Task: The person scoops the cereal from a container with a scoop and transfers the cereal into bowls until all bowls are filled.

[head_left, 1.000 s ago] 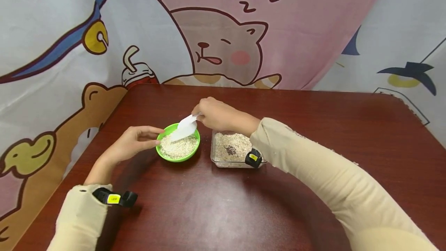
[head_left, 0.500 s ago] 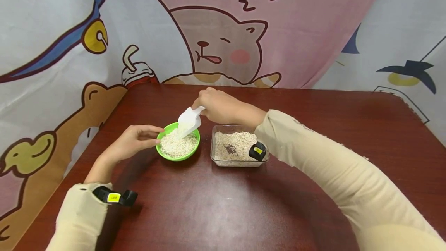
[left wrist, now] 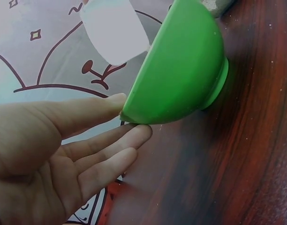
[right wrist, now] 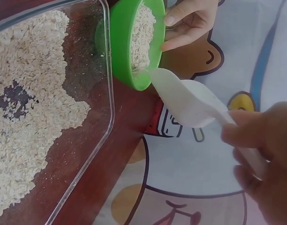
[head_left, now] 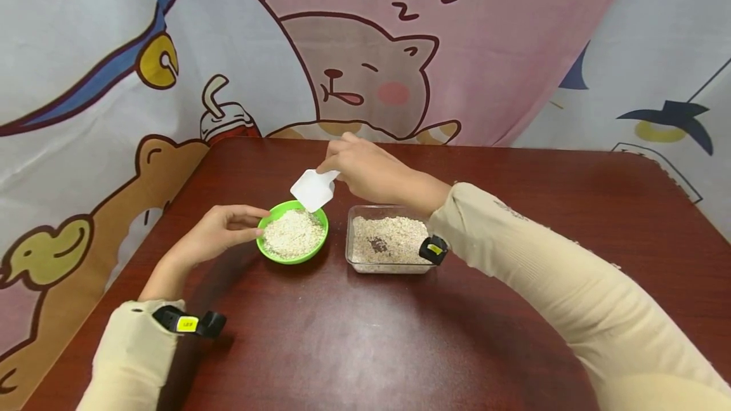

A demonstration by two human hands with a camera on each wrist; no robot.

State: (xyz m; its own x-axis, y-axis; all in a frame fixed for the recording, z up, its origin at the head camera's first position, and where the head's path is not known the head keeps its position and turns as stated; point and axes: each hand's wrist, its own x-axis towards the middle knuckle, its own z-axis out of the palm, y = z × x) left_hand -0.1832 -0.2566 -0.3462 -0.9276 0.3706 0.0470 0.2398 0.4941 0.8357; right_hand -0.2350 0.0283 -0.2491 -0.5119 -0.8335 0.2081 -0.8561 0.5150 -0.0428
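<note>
The green bowl [head_left: 292, 233] of oats is steadied by straight left-hand [head_left: 219, 232] fingers against its rim while the white scoop [head_left: 312, 189], pinched by the right hand [head_left: 365, 171], is tilted above it.

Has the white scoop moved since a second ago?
Yes. The white scoop has risen from inside the green bowl to hang tilted over its far rim, held by the right hand.
</note>
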